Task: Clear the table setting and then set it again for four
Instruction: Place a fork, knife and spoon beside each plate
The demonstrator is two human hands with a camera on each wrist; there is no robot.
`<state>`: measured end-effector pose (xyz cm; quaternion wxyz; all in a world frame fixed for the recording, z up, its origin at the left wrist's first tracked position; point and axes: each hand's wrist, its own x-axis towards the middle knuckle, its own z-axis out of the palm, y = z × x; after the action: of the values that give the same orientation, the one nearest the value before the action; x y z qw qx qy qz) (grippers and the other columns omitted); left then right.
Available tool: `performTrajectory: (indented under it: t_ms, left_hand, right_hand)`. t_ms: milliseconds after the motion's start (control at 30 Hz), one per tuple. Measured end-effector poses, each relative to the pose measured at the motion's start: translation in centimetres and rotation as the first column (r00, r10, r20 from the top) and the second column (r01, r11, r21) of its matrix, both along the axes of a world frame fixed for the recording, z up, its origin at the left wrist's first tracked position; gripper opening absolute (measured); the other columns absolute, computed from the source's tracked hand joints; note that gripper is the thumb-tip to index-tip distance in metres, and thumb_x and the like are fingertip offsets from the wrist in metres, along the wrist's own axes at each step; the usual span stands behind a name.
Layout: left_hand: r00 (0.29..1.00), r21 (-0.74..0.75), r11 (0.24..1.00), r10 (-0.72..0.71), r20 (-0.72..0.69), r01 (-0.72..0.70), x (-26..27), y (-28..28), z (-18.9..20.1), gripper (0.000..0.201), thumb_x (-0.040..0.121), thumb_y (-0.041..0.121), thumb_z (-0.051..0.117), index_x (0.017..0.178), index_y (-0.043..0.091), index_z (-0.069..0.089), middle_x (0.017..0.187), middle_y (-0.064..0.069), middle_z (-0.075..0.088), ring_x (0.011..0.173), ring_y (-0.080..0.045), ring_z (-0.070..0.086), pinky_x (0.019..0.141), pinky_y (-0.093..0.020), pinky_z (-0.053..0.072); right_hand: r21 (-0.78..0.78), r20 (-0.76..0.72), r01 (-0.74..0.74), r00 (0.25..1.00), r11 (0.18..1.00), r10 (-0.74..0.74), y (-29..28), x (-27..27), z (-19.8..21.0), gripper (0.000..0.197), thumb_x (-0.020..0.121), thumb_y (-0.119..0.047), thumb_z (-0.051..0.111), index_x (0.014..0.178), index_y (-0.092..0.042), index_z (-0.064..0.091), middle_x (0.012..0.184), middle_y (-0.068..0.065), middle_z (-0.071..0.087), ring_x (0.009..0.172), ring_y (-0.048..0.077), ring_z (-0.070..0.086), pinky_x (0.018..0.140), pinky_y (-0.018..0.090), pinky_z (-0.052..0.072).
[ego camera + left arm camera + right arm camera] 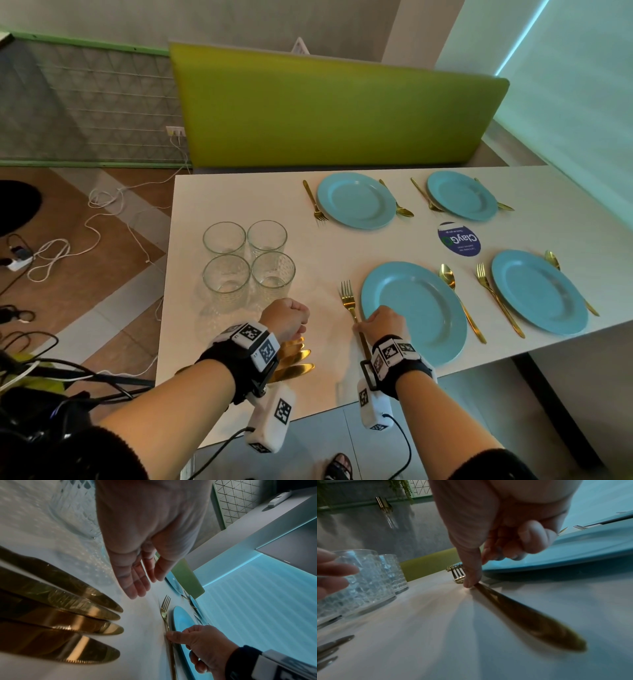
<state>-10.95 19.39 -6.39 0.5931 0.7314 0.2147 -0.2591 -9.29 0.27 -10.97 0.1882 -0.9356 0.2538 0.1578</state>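
My right hand (358,327) pinches the handle of a gold fork (347,298) that lies flat on the white table (239,192), just left of the nearest blue plate (414,308). In the right wrist view my thumb (471,584) presses on the fork (522,614) near its neck. My left hand (287,317) hovers in front of several clear glasses (248,263) and holds nothing; its fingers (135,586) hang relaxed. Several gold knives (294,356) lie side by side under my left wrist. A gold spoon (448,274) lies right of the near plate.
Three more blue plates (356,200) (462,195) (539,291) each have a gold fork and spoon beside them. A round blue sticker (459,239) sits between the plates. A green bench (335,109) stands behind the table. Cables (51,253) trail over the floor at left.
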Motion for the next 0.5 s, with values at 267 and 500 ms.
performTrajectory:
  t_ms: [267, 500]
  left_hand:
    - [1.0, -0.001, 1.0, 0.007, -0.005, -0.007, -0.36, -0.19, -0.06, 0.016, 0.091, 0.011, 0.054, 0.076, 0.018, 0.055, 0.079, -0.002, 0.059, 0.073, -0.016, 0.058, 0.08, -0.032, 0.054]
    - [1.0, -0.004, 1.0, 0.012, -0.004, -0.012, -0.54, -0.08, 0.02, 0.016, 0.091, 0.01, 0.054, 0.077, 0.017, 0.055, 0.079, -0.002, 0.058, 0.069, -0.014, 0.057, 0.074, -0.027, 0.053]
  right_hand:
    - [-0.01, -0.006, -0.006, 1.0, 1.0, 0.006, -0.66, -0.09, -0.04, 0.035, 0.075, -0.038, 0.075, 0.087, -0.011, 0.057, 0.087, 0.008, 0.062, 0.079, 0.023, 0.06, 0.063, 0.026, 0.046]
    - [-0.009, -0.009, 0.022, 1.0, 1.0, -0.022, -1.01, -0.39, 0.26, 0.042, 0.075, -0.037, 0.074, 0.102, -0.008, 0.061, 0.101, 0.01, 0.067, 0.093, 0.027, 0.065, 0.074, 0.031, 0.054]
